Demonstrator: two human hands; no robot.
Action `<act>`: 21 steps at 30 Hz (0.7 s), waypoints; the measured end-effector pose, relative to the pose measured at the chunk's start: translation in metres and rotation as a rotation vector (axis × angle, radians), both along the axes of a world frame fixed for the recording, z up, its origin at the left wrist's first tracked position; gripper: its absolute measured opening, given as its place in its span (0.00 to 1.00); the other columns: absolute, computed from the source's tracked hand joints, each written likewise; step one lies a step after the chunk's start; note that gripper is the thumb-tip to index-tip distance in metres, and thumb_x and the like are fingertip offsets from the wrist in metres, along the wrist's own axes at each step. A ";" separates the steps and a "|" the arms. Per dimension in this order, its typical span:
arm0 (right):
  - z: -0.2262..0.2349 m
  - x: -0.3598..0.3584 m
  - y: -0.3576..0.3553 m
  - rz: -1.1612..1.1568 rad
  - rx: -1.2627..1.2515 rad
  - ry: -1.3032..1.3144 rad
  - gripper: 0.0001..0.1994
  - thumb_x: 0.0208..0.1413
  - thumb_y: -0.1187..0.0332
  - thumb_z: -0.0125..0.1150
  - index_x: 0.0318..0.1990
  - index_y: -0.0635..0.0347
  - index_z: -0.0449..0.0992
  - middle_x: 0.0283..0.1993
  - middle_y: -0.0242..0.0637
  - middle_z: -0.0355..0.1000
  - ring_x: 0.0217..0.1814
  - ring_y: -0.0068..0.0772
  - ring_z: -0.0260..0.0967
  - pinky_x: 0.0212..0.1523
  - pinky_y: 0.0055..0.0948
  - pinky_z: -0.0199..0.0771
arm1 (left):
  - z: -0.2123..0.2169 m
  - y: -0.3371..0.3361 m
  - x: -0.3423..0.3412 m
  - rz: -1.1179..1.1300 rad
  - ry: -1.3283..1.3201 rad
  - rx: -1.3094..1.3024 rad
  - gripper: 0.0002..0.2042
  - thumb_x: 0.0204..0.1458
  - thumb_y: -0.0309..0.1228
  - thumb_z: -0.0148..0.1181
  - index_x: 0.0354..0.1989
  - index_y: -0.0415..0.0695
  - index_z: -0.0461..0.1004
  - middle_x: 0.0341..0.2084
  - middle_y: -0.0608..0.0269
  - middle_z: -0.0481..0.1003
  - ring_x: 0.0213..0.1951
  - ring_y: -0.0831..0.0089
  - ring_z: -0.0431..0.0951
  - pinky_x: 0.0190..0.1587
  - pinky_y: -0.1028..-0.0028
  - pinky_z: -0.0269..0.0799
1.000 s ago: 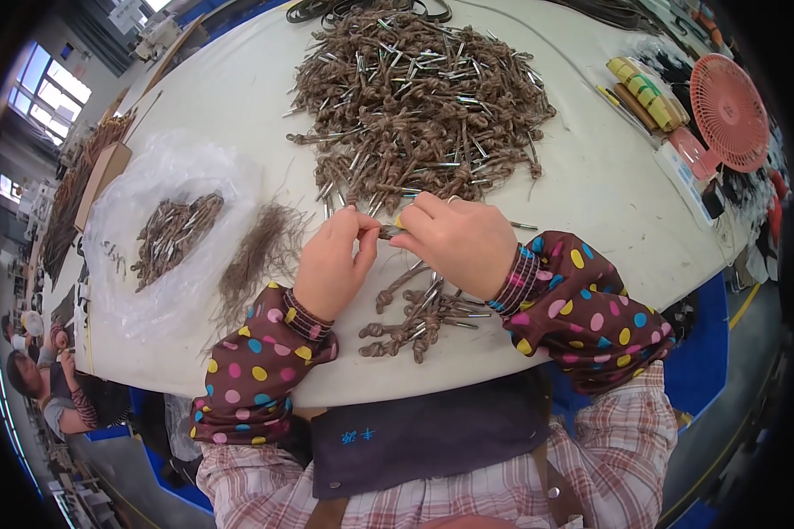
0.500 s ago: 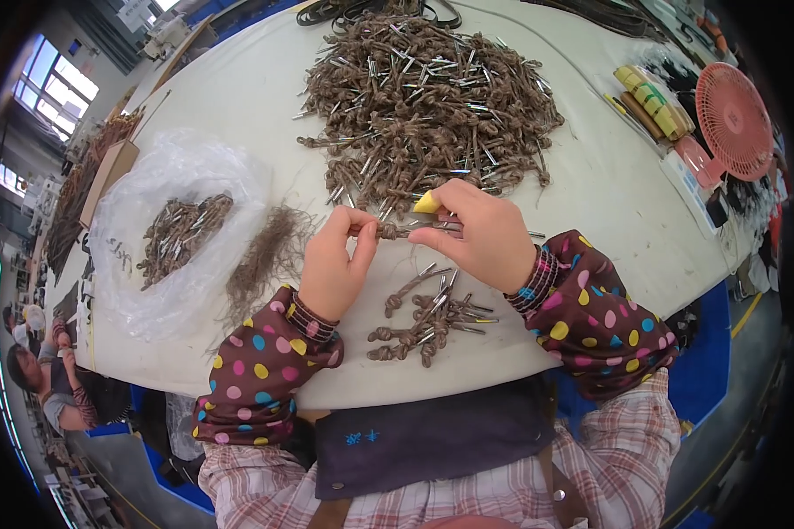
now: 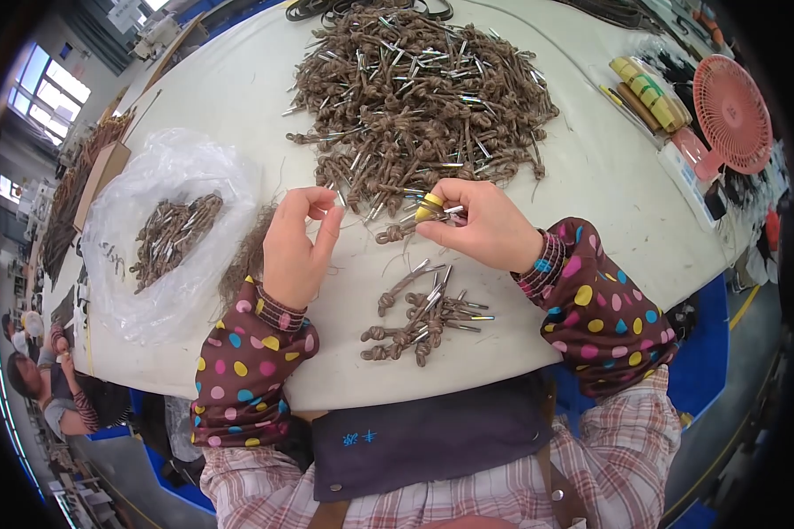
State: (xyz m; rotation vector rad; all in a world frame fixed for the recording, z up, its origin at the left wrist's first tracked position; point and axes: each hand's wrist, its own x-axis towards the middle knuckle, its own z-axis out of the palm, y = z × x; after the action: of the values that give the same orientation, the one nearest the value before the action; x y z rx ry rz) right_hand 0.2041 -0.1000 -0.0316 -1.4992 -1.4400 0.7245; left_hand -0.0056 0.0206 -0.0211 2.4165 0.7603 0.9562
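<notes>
While the right hand [image 3: 490, 229] pinches a knotted brown cord [image 3: 394, 234] between thumb and yellow-capped finger [image 3: 430, 208] over the pale table [image 3: 617, 256], the left hand [image 3: 295, 254] stands with fingers parted, gripping no cord. Small cord cluster [image 3: 419, 328] nearer the edge; big heap [image 3: 423, 106] beyond. Plastic bag [image 3: 119, 304] left, pink fan [image 3: 730, 115] right. Far left: bright window [image 3: 51, 93], another person [image 3: 69, 420].

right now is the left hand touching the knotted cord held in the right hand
Apart: the head view shows pale tabletop between the left hand and the knotted cord.
</notes>
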 end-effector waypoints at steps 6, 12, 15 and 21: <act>0.005 -0.010 -0.002 0.027 -0.023 -0.091 0.13 0.45 0.63 0.63 0.32 0.63 0.72 0.23 0.44 0.71 0.26 0.43 0.70 0.28 0.32 0.68 | 0.000 -0.025 0.005 -0.195 0.178 0.042 0.12 0.45 0.39 0.66 0.34 0.47 0.76 0.28 0.66 0.73 0.32 0.66 0.73 0.39 0.69 0.66; 0.006 -0.019 -0.005 0.056 0.085 -0.114 0.12 0.46 0.66 0.63 0.34 0.62 0.70 0.26 0.44 0.70 0.27 0.43 0.70 0.28 0.32 0.69 | -0.005 -0.025 0.008 -0.235 0.161 -0.227 0.09 0.46 0.32 0.65 0.35 0.43 0.79 0.28 0.63 0.74 0.30 0.70 0.74 0.35 0.72 0.70; -0.001 -0.020 -0.003 0.068 0.027 -0.014 0.11 0.47 0.67 0.63 0.34 0.62 0.71 0.27 0.38 0.71 0.25 0.31 0.70 0.28 0.26 0.69 | -0.007 -0.024 0.007 -0.286 0.087 -0.281 0.07 0.47 0.27 0.63 0.35 0.41 0.79 0.29 0.61 0.76 0.30 0.72 0.75 0.34 0.75 0.71; -0.002 -0.019 -0.002 0.138 -0.057 0.441 0.10 0.50 0.66 0.63 0.32 0.63 0.72 0.29 0.26 0.70 0.28 0.12 0.64 0.28 0.17 0.65 | -0.001 -0.027 0.005 -0.305 0.028 -0.424 0.05 0.49 0.24 0.61 0.35 0.39 0.78 0.29 0.60 0.78 0.28 0.74 0.77 0.33 0.78 0.72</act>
State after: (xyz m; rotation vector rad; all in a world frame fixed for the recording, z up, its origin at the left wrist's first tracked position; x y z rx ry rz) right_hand 0.1850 -0.1019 -0.0332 -1.1926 -1.1974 1.1113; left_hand -0.0006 -0.0059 -0.0218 2.0941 0.5187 0.5746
